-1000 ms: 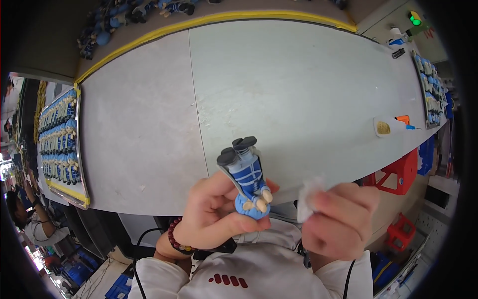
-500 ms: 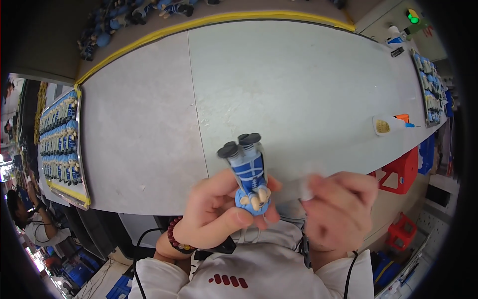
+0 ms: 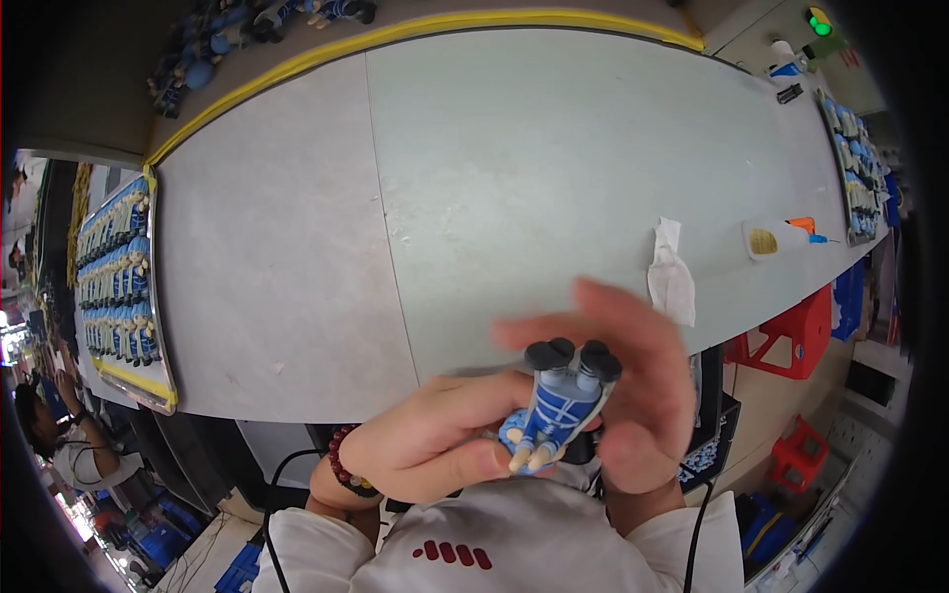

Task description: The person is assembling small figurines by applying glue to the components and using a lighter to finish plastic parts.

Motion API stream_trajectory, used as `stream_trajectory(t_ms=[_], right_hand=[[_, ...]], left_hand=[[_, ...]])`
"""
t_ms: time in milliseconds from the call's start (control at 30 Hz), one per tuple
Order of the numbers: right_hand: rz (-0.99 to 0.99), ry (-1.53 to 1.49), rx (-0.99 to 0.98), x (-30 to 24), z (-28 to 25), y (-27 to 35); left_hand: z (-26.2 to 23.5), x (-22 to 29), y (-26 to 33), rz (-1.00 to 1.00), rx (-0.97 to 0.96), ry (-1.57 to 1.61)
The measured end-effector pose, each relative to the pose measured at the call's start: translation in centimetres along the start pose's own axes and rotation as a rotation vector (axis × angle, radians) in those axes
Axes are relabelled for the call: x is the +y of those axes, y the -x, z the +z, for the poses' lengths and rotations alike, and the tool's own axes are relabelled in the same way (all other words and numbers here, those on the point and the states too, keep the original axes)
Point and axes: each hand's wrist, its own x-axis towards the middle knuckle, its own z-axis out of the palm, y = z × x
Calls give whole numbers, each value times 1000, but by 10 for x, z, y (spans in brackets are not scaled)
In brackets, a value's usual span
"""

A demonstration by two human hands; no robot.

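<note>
Low in front of me, my left hand (image 3: 440,435) is closed around a small figurine (image 3: 563,407) in blue and grey with black shoes. It is upside down, feet up and blue head toward me, and part of the head is covered by my fingers. My right hand (image 3: 638,385), partly blurred, curves around the figurine's right side with fingers and thumb apart. Whether it touches the figurine I cannot tell. A crumpled white tissue (image 3: 672,277) lies on the grey table (image 3: 524,178) beyond the right hand.
A tray (image 3: 166,326) of figurine rows stands at the left edge; another tray (image 3: 850,168) is at the far right. Near the right edge lies a pale bottle-like item (image 3: 776,240) with orange and blue parts. More figurines (image 3: 213,44) lie beyond the yellow-taped edge. Red stool (image 3: 791,336) at right.
Both hands and the figurine have shifted right, the right hand coming close around it with fingers spread. A white tissue now shows on the table; earlier a white bit was at the right fingertips.
</note>
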Motion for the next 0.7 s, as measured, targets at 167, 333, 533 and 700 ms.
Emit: stream_trajectory(t_ms=[167,333,533,700], right_hand=[[-86,55,-222,7,-6,-5],[-141,54,-224,12,-11,-3],[-220,107,-247,9,-8,-2],[-241,179,-252,8,-9,0]], left_hand=[[7,-10,2,210,89,-62],[4,-4,3,96,46,-96],[4,-5,4,106,28,-126],[8,-6,3,-8,152,64]])
